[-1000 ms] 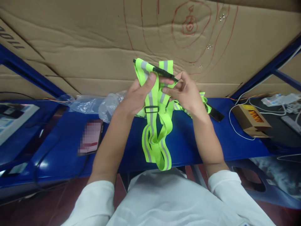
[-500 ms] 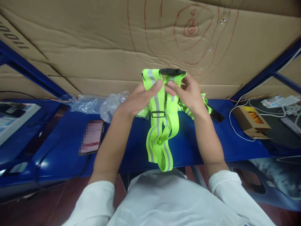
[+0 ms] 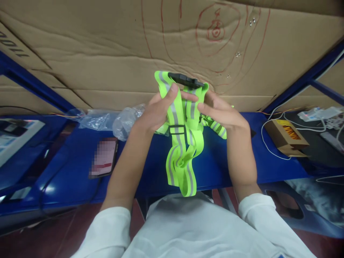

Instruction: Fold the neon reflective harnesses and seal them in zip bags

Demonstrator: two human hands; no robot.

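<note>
A neon-yellow reflective belt (image 3: 174, 111) with a grey stripe hangs in loops before me. My left hand (image 3: 159, 111) pinches its left strap, thumb in front, and one finger reaches across to the right strap. My right hand (image 3: 224, 109) is at the right strap, its thumb against the edge and its other fingers partly hidden behind. The black buckle (image 3: 185, 80) is fastened across the top, tilted down to the right. A black slider (image 3: 177, 129) sits lower on the left strap. Behind my right wrist lies more striped yellow webbing (image 3: 219, 129).
On the blue table (image 3: 150, 168) lie clear plastic bags (image 3: 99, 120) and a phone (image 3: 104, 157) at left. An opened cardboard box (image 3: 286, 138) and white cables are at right. A cardboard panel (image 3: 107, 43) with red drawn lines stands behind.
The buckle end has shifted left and tilted, its right side lower. My right hand has turned, with its thumb lower on the strap. My left hand has moved slightly left.
</note>
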